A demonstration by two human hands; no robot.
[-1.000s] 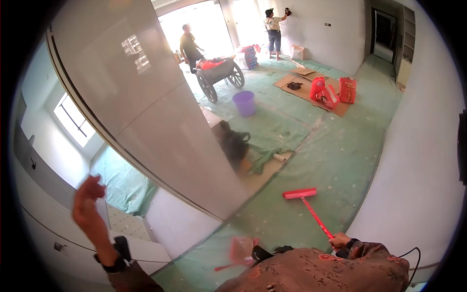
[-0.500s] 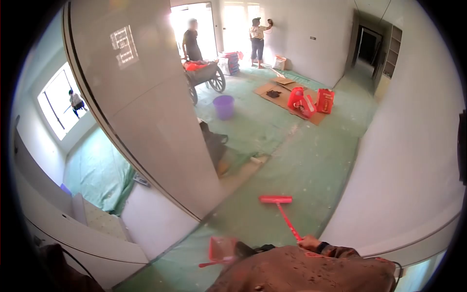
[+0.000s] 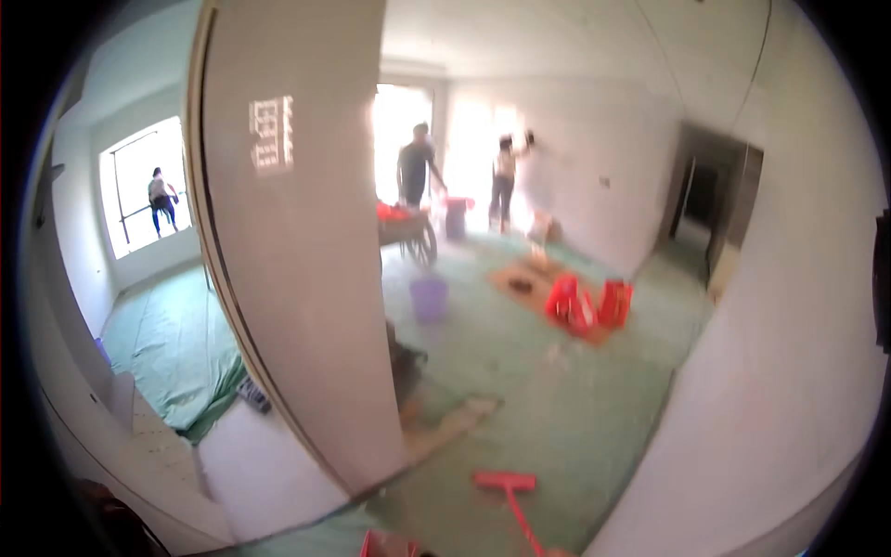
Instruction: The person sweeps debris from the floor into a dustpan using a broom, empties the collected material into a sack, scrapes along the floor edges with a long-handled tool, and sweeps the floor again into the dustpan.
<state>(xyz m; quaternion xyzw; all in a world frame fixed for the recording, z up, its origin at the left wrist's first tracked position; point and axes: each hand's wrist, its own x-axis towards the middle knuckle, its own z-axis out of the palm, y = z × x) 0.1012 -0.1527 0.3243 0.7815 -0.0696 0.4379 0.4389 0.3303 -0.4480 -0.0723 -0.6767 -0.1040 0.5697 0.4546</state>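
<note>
At the bottom edge a sliver of my right hand (image 3: 558, 552) shows at the handle of a red T-shaped tool (image 3: 522, 522). Its crossbar (image 3: 504, 481) is over the green floor covering and points away from me; whether it touches is blurred. Left of it, a red open-topped tray or scoop (image 3: 385, 544) is cut off by the lower edge, with a small dark shape beside it. My left hand is out of view.
A pale partition (image 3: 297, 241) stands left, a wall (image 3: 742, 371) right. Ahead are red bags (image 3: 572, 304) on cardboard, a purple bucket (image 3: 429, 301) and a wheelbarrow (image 3: 406, 227). One person (image 3: 415, 167) stands by the wheelbarrow, another (image 3: 504, 181) at the wall, a third (image 3: 161, 200) at the left window.
My view has tilted up, so the tool and tray sit lower and most of my right hand has left the frame. The person by the wheelbarrow now has an arm stretched out.
</note>
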